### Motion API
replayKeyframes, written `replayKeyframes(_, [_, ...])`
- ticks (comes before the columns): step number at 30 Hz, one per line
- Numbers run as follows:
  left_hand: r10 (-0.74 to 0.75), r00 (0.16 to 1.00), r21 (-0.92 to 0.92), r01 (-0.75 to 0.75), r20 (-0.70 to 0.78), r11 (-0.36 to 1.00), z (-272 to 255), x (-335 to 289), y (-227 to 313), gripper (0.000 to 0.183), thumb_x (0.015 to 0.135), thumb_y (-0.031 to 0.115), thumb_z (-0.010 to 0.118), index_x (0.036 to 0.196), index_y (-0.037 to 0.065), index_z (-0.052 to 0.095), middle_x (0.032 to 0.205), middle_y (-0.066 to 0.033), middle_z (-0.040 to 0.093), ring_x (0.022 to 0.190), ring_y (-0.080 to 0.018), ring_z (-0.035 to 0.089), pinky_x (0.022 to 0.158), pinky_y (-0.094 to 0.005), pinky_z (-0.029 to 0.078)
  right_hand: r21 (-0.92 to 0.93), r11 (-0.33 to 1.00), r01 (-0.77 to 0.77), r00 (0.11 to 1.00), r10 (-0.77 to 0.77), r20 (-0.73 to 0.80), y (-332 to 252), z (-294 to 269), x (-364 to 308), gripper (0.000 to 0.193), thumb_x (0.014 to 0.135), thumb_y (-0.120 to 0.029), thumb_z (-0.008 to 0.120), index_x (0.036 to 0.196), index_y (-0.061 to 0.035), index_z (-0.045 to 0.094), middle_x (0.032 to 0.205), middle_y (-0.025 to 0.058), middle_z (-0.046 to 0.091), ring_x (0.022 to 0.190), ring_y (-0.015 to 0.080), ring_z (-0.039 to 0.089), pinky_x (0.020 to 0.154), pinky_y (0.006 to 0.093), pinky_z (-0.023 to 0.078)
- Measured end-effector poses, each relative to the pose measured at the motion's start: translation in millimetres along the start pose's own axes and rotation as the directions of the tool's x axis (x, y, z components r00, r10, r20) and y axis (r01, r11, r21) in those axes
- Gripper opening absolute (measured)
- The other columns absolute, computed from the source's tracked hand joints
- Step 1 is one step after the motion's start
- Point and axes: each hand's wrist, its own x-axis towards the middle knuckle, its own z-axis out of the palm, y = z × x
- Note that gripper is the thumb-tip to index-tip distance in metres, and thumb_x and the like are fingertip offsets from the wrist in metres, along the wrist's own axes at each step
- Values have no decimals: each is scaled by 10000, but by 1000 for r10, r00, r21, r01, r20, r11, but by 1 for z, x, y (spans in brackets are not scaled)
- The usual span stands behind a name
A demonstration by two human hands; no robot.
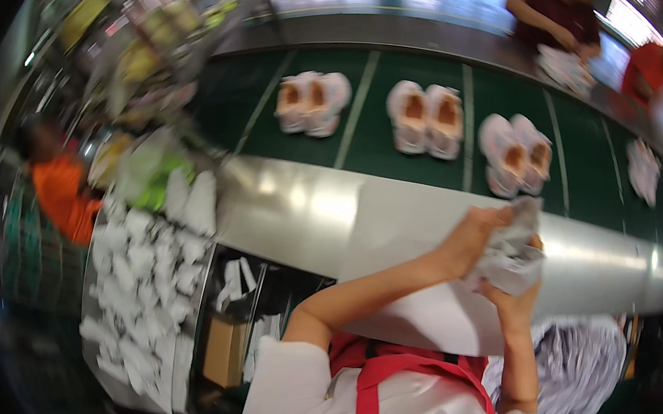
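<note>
My left hand [476, 238] reaches across from the left, fingers closed on a crumpled sheet of whitish paper [517, 255]. From below, my right hand [515, 299] grips the same paper. Motion blurs it, and I cannot tell whether anything is wrapped inside. Both hands are above the steel ledge beside a green conveyor belt [374, 149]. Just beyond them on the belt sits a pair of pale shoes [515, 155] with tan insides. Two similar pairs, the middle shoes [426, 120] and the left shoes [314, 103], stand farther left.
A heap of white paper wads [140, 286] fills a tray at left, near a green plastic bag [152, 178]. A cardboard box [224, 352] is below the ledge [290, 203]. A large bundle of whitish sheets [582, 358] lies at lower right. Co-workers are across the belt and at far left.
</note>
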Motion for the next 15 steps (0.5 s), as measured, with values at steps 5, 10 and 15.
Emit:
replayKeyframes(5, [317,946,489,-310,71,815,17,-11,42,630,804,352,630,1242,-1,349,1099,-196,529,976,-292,541,863,-355,419,14,992,-127,990,126,65,-16,-18,29,731,638,-97,725,1276,17,388,1059,106,542,922,194,541,814,285,445])
replayKeyframes(10, [311,946,637,-186,-88,748,9,-9,50,609,686,252,766,1120,16,411,1032,-177,533,955,-300,547,831,-355,431,-197,980,11,999,-5,34,-46,7,42,769,684,-142,733,1331,-33,331,1229,128,464,1124,228,470,908,300,414])
replayKeyframes(15, [296,945,469,-200,-140,860,9,-2,50,410,744,255,730,982,9,504,994,-148,530,917,-252,552,755,-325,448,-414,906,89,994,-54,94,-44,25,35,804,763,-176,687,1394,-40,206,1328,194,394,1205,287,440,987,343,354])
